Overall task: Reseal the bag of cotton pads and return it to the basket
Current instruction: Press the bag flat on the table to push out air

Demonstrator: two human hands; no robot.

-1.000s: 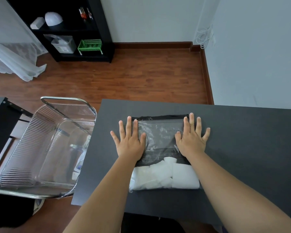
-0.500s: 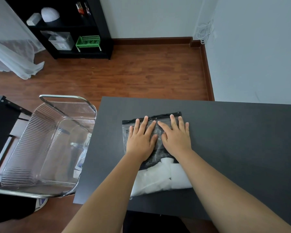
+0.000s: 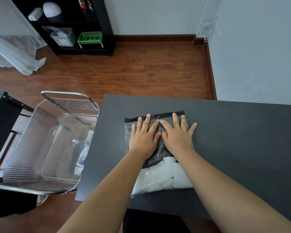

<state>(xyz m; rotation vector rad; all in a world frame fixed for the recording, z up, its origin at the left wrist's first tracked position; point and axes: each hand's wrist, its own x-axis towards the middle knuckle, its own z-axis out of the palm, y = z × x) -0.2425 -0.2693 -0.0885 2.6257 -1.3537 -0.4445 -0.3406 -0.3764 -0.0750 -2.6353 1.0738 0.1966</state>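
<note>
A clear zip bag (image 3: 160, 175) with a black strip along its far edge lies flat on the dark table (image 3: 233, 140). White cotton pads fill its near half. My left hand (image 3: 144, 137) and my right hand (image 3: 176, 135) press palm-down, side by side, on the bag's upper half, fingers spread and fingertips reaching the black strip. Neither hand grips anything. A clear plastic basket (image 3: 45, 142) with a metal rim stands just left of the table, a few items lying at its bottom.
A black shelf unit (image 3: 77, 26) with a green crate (image 3: 90, 38) and boxes stands against the far wall across the wooden floor. A black frame (image 3: 2, 115) is at the far left. White curtain cloth (image 3: 15, 54) trails on the floor.
My hands came together from the bag's sides to its middle, then slid up toward the black strip. The right hand's fingers have spread wider.
</note>
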